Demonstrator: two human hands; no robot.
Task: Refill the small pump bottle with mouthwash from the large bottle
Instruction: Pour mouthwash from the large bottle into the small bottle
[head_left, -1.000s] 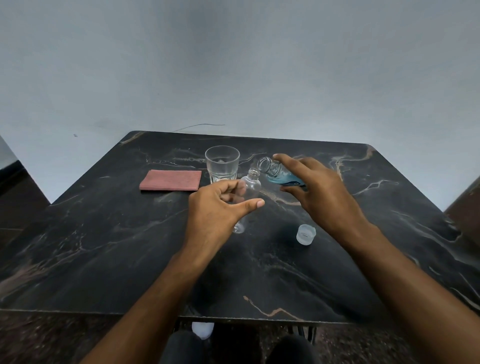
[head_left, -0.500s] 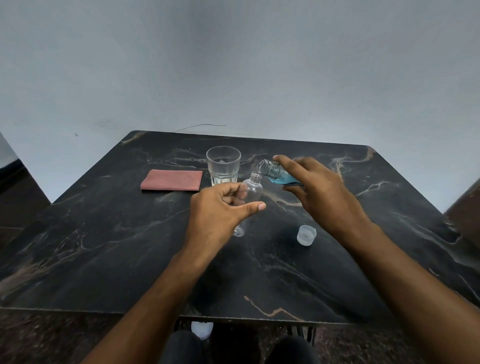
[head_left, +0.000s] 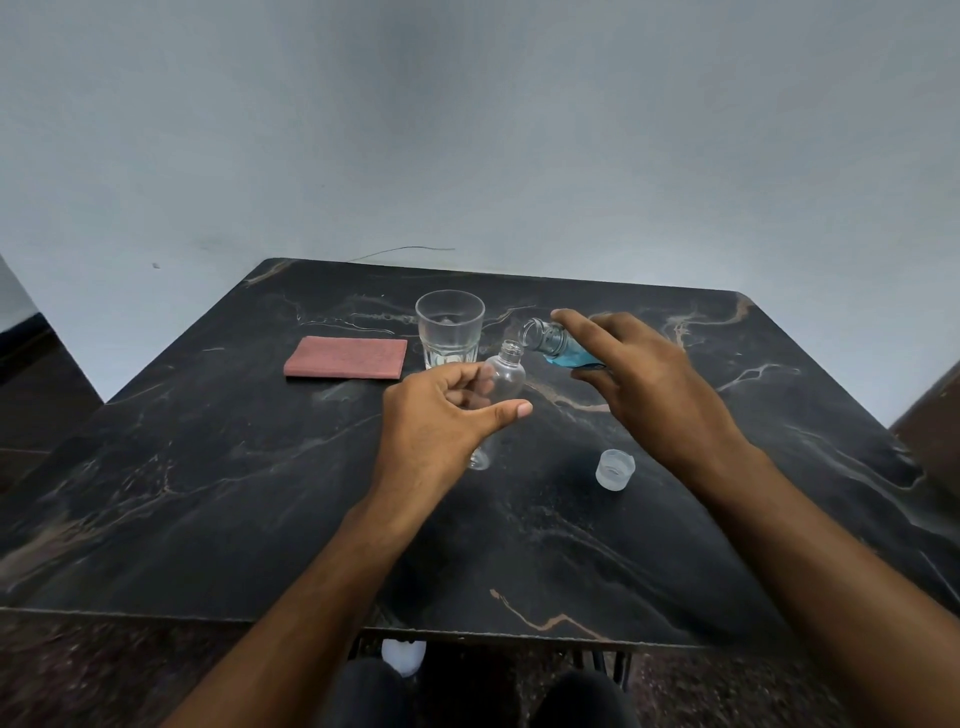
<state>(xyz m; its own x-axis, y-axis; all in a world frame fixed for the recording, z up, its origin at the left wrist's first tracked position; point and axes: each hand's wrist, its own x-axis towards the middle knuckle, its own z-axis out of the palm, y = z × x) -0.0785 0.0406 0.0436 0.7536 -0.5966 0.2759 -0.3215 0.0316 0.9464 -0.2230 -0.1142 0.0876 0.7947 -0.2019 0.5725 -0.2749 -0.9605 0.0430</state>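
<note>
The left hand (head_left: 441, 415) grips a clear, rounded small bottle (head_left: 505, 379) above the black marble table (head_left: 208, 493) — the right hand (head_left: 649, 379) clamps the tilted large bottle (head_left: 558, 345) of blue liquid, mouth just beside its open neck.

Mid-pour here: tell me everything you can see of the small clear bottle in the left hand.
The small bottle looks like clear plastic, round-shouldered with a threaded neck, uncapped and apparently empty. It tilts, mouth up toward the large bottle, base just above the table. The left hand grips its middle, thumb in front. Nothing else visibly touches it.
</note>
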